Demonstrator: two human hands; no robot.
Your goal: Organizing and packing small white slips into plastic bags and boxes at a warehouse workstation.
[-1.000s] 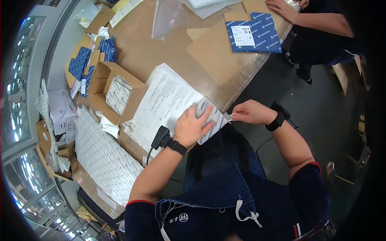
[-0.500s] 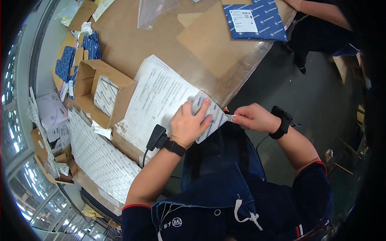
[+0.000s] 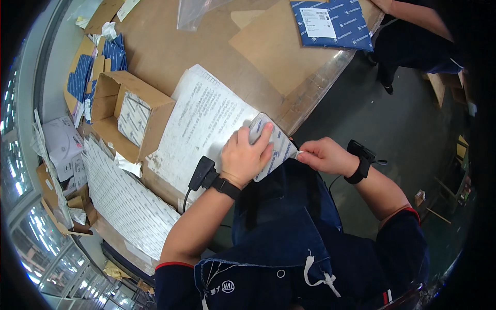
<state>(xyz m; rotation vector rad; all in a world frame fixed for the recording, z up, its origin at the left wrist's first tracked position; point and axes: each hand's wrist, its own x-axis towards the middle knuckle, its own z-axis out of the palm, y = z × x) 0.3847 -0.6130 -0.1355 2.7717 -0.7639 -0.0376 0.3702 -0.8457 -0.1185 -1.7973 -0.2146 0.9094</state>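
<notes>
A small block-shaped packet in white paper with blue print (image 3: 279, 145) lies at the near edge of the table, partly over a printed sheet (image 3: 199, 111). My left hand (image 3: 247, 157) is curled over its left side and holds it, fingers across the top. At the packet's right corner, my right hand (image 3: 321, 155) pinches a small end of the paper wrapping between thumb and fingers. What lies inside the wrapping is hidden.
An open cardboard box (image 3: 155, 111) holding a similar wrapped packet stands left of the sheet. A stack of printed wrapping paper (image 3: 124, 201) lies nearer me. At the far edge rests a blue envelope (image 3: 351, 23); another person's arm (image 3: 418, 18) is beside it.
My right hand has shifted slightly, and its fingers now sit closer against the packet's corner. The left hand keeps its hold. The whole view has moved a little.
</notes>
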